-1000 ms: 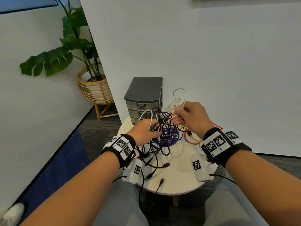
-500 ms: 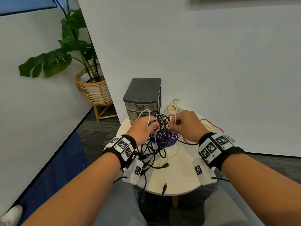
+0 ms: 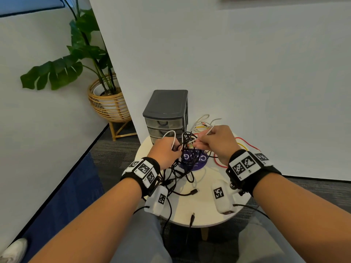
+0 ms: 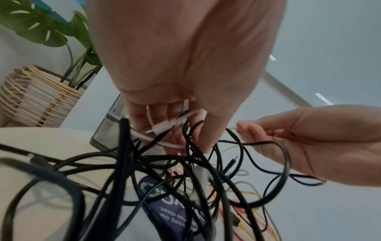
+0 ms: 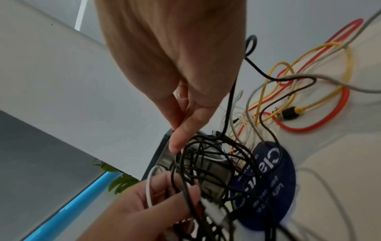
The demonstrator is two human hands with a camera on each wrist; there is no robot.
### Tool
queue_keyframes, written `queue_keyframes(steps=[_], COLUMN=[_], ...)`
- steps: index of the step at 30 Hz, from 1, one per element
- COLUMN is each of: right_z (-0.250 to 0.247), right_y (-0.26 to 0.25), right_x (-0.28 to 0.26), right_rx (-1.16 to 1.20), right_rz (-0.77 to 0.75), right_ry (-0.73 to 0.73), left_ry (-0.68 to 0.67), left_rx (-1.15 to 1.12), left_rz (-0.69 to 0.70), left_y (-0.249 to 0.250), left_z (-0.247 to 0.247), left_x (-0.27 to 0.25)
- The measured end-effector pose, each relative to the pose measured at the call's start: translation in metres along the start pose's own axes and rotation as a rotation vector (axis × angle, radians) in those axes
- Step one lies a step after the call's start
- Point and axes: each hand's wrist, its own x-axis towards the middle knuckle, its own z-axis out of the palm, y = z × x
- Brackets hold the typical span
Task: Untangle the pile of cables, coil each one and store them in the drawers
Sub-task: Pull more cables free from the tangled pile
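Right hand [image 3: 218,143] higher over table [image 3: 207,211]

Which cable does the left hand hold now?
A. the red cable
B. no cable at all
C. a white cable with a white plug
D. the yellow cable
C: in the left wrist view the left hand curls its fingers round a white cable with a white plug, while the red cable and the yellow cable lie on the round table to the right.

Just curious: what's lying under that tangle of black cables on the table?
Under the black cables lies a round dark-blue sticker with white lettering on the white table. Cables cover most of its text, so it can't be read fully.
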Motion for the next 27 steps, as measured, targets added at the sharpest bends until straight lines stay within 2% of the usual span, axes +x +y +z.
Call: queue_keyframes(steps=[5,9,12,15,18,21,23,27], right_z=[-0.005,-0.005,-0.003,-0.01,-0.023,-0.033,-0.041,-0.048], right_y=[0.003,0.006,-0.002,-0.024,-0.045,-0.057,-0.062,-0.068], right_x=[0.002,-0.001,-0.008,-0.003,0.012,0.018,0.021,0.021], right_rx=[-0.615,-0.857,-1.073,-1.073,-1.107,-1.118,-1.046,-0.892], right_rz=[-0.195,-0.297,-0.355,-0.396,-0.461,-0.475,-0.483,-0.592], right_ry=[-0.006,-0.076,-0.173,-0.146,0.044,0.171,0.218,0.251], left_ry=[0.076,0.118,0.111,0.028,-0.01,-0.042,-0.058,-0.101], left_rx=[0.009,-0.071,-0.033,0.037,0.032,0.003,-0.021,-0.035], left_rz=[-0.02,-0.005,0.013,0.015,-0.023,-0.041,-0.047,-0.068], left_y=[0.002,0.0,-0.004,-0.008,-0.015,-0.016,-0.016,-0.006], left_z=[0.003,0.005,0.006,0.009,0.01,0.008,0.007,-0.004], left_x=[0.004,0.005,0.006,0.007,0.01,0.011,0.011,0.007])
